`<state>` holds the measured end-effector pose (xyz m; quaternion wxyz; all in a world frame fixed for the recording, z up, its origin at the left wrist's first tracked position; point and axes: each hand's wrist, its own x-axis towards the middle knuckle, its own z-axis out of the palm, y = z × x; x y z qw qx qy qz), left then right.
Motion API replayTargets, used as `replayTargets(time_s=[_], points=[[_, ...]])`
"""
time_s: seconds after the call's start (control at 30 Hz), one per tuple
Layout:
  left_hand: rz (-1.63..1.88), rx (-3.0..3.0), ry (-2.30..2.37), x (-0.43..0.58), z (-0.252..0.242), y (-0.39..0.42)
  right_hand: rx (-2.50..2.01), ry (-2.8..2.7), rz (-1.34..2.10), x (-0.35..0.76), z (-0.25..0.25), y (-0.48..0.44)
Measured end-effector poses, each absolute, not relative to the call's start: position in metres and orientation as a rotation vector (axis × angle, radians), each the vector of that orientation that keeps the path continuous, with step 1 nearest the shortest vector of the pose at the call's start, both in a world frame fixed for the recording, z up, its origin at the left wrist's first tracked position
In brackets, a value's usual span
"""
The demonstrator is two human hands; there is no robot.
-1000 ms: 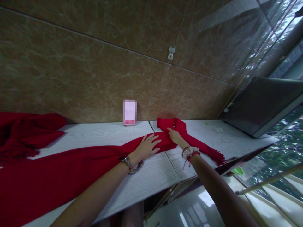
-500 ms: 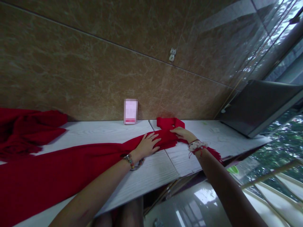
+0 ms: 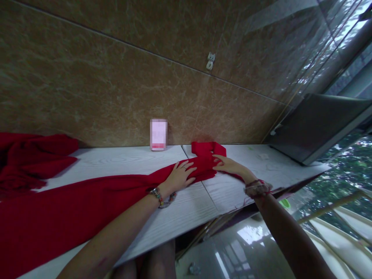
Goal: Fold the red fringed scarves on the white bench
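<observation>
A long red scarf (image 3: pixel 87 201) lies across the white wood-grain table (image 3: pixel 192 209), running from the lower left to a folded end (image 3: pixel 207 149) near the wall. My left hand (image 3: pixel 178 176) rests flat on the scarf, fingers stretched out. My right hand (image 3: pixel 229 165) lies on the scarf just right of it, fingers extended over the fold; the tail of the scarf is hidden under my right wrist. Both wrists wear bracelets.
A second heap of red cloth (image 3: pixel 31 159) lies at the far left of the table. A small pink card (image 3: pixel 158 134) leans against the brown marble wall. A dark slanted panel (image 3: pixel 316 124) stands at the table's right end. The table's front edge drops to a glossy floor.
My right hand has swung its wrist out to the right and now covers the scarf's fringed tail, which showed a second ago. My left hand has stayed pressed on the scarf.
</observation>
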<state>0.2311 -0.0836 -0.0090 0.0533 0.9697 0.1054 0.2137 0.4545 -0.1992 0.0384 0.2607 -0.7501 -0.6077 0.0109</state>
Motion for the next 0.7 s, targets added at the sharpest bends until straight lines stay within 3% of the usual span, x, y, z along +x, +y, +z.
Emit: replayTargets(time_s=[0.23,0.7], points=[[0.597,2.937,0.371,0.231,-0.009,-0.084,-2.211,-1.28,-0.05,0.428,0.02,-0.195],[0.629,2.928,0.364,0.23,-0.007,-0.085,-2.206,-1.188,-0.242,0.425,-0.001,-0.189]])
